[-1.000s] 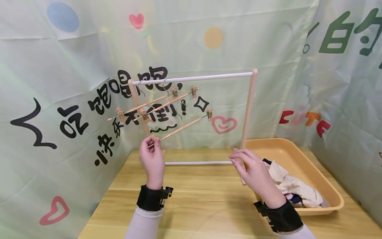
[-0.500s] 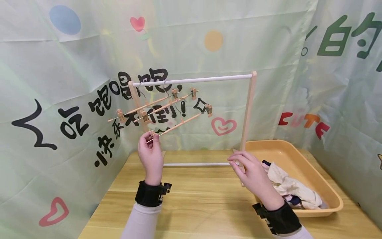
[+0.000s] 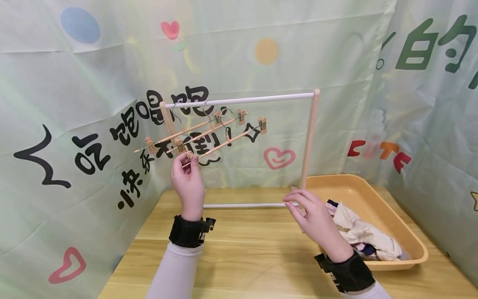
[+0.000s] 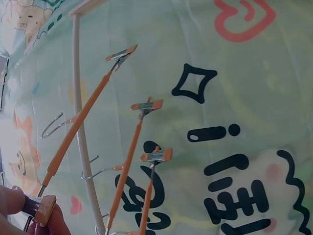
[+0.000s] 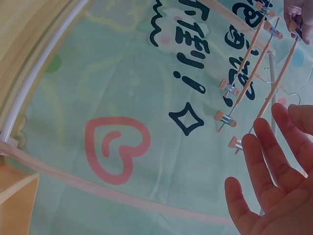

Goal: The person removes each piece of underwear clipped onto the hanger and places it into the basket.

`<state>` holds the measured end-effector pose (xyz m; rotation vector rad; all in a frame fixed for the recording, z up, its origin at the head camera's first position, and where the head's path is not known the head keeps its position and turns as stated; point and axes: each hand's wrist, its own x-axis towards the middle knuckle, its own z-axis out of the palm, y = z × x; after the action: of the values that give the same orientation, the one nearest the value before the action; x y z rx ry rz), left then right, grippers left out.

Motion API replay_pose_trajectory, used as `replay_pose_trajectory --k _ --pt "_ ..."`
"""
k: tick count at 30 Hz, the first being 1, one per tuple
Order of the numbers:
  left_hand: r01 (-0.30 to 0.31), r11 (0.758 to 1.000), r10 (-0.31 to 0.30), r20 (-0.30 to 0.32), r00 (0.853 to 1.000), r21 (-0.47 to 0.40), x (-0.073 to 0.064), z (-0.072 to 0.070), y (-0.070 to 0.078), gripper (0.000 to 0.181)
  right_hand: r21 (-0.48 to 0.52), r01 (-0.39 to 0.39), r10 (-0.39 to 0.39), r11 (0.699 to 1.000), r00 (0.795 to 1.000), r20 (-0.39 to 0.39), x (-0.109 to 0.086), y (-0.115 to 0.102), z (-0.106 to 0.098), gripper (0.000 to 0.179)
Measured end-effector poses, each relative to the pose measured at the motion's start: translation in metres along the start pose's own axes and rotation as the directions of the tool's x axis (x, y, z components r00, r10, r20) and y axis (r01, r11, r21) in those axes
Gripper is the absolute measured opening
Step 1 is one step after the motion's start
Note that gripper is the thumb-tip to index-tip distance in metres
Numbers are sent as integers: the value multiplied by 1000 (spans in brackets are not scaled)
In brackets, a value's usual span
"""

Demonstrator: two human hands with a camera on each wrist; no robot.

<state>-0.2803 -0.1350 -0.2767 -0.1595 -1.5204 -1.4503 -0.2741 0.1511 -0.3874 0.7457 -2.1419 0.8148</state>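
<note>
My left hand (image 3: pixel 188 189) pinches the clip at the near left end of a wooden clip hanger (image 3: pixel 233 138). This hanger slants up to the right, its other clip (image 3: pixel 262 125) gripping nothing. Its metal hook (image 4: pixel 51 126) stands in front of the rack's white top rail (image 3: pixel 261 99), seemingly apart from it. Two more clip hangers, a left one (image 3: pixel 169 136) and a right one (image 3: pixel 203 134), hang by their hooks from the left part of that rail. My right hand (image 3: pixel 315 220), fingers loosely bent and holding nothing, hovers before the rack's right post (image 3: pixel 310 137).
An orange-yellow tray (image 3: pixel 410 232) at the right holds crumpled cream and dark cloth (image 3: pixel 367 236). The small rack stands on a wooden table (image 3: pixel 239 249), with a white lower bar (image 3: pixel 246 205). Printed fabric (image 3: pixel 224 50) encloses the back and sides.
My left hand has raised the held hanger, bringing its hook up closer to the top rail. The right hand stays nearly where it was.
</note>
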Motion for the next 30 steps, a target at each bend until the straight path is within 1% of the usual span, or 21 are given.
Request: replay_pose_trajectory --k 7,12,16,19,20,25,30 --pt "-32 999 32 -11 999 19 9 10 7 23 17 -9 9 1000 1000 5 -1 0 1 12" --pt "-19 1000 19 -20 1000 10 15 18 9 24 26 -16 16 1000 1000 7 -3 1 2 11" --pt "-6 1000 7 -31 999 30 23 23 -9 27 13 -7 7 1000 1000 -1 -3 1 2 11" --pt "-18 999 19 -34 999 38 31 26 -25 27 6 0 0 1000 1000 -5 -3 0 2 11" --pt "-27 999 28 -36 999 33 33 26 -28 27 8 0 0 1000 1000 -5 -3 0 2 11" --pt "-61 997 62 -37 997 41 41 26 -31 27 4 1 -1 1000 1000 -2 -2 -1 1 14" --pt "-37 998 39 -38 998 47 47 27 -32 31 2 2 -2 1000 1000 -1 -2 -1 0 12"
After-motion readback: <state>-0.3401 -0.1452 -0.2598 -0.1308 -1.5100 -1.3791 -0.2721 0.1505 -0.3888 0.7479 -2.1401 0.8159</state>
